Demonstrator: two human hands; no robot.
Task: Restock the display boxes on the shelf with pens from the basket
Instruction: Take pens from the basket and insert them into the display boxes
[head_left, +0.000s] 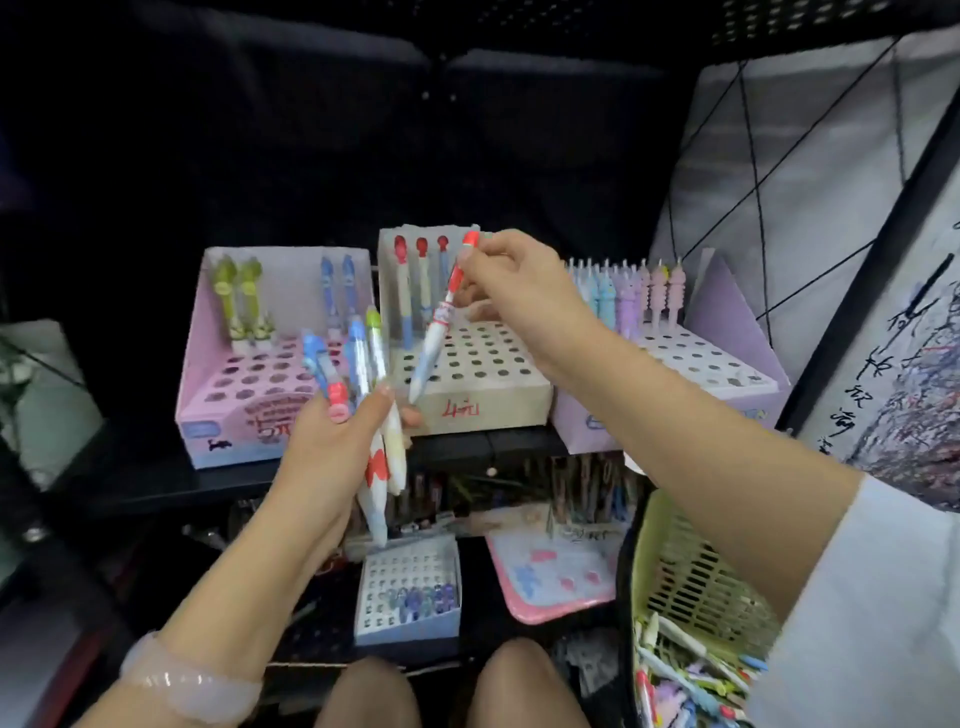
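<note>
Our right hand (511, 270) pinched a red-capped pen (439, 325) above the middle box (485, 400); our left hand (332, 441) gripped spare pens (363, 364). We judged lowering it upright into a free hole best.

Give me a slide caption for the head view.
Right hand lowers a red-capped pen toward the middle display box; left hand holds spares.

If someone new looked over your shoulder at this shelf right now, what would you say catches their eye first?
Most likely the red-capped pen that the right hand pinches near its top, slanting over the white middle box. Next, the left hand below and to its left, its grip around a fanned bunch of pens in front of the pink box. The green basket of loose pens sits at lower right.
</note>
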